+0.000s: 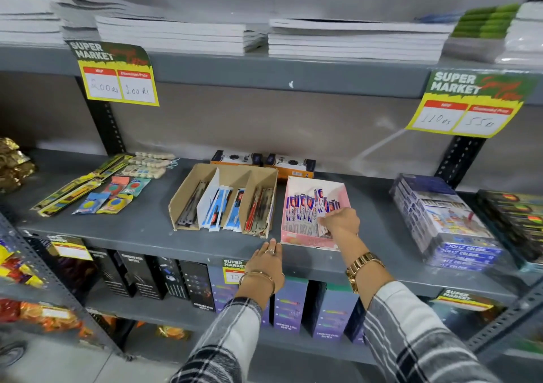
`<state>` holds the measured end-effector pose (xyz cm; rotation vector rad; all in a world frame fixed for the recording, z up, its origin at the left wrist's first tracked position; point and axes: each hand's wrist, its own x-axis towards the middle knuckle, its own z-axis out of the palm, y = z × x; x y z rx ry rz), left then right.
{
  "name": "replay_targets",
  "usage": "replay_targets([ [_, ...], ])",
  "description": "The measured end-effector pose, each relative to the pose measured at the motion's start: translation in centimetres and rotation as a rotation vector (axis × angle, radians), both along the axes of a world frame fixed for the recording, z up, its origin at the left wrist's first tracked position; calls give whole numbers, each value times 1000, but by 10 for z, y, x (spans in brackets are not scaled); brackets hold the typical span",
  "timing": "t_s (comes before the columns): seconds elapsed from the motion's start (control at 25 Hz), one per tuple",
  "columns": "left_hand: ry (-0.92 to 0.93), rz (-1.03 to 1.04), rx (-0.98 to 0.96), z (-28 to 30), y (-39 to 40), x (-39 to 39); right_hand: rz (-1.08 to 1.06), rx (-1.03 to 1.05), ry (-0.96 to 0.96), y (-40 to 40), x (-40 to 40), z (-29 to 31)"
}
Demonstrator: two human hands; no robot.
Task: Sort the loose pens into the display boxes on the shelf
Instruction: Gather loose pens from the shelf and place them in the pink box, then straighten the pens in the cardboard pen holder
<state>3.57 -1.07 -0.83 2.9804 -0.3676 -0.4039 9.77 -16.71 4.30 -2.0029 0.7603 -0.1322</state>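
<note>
A pink display box (340,190) stands on the grey middle shelf (147,224) and holds several pen packets (302,206) in blue, white and red wrappers. My right hand (340,221) reaches into this box with its fingers closed on a pen packet (321,223) near the front right. Left of it stands a brown cardboard display box (188,188) with three compartments: dark pens at the left, blue-and-white packets in the middle, red ones at the right. My left hand (269,260) rests flat on the shelf's front edge, holding nothing.
Two orange-and-navy boxes (264,161) stand behind the display boxes. Toy and eraser packets (97,188) lie at the shelf's left, stacked colour-pencil boxes (443,221) at its right. Notebooks (352,39) fill the shelf above; yellow price tags (117,74) hang from its edge. Bottle boxes (291,303) line the shelf below.
</note>
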Motion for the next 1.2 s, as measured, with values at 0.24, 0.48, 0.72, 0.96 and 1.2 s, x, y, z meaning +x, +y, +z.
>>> replay_targets([
  [0.24, -13, -8, -14, 0, 1, 0, 130, -151, 58, 12, 11, -10],
  [0.48, -34, -19, -32, -2, 2, 0, 211, -339, 45, 14, 12, -15],
  [0.72, -49, -50, -30, 1, 6, -2, 230, -449, -41, 19, 4, -3],
  [0.96, -119, -103, -63, 7, 33, 0, 371, -474, -223, 42, -2, 19],
  [1.2, -195, -49, -40, -7, 78, -4, 507, -507, -351, 91, -3, 29],
])
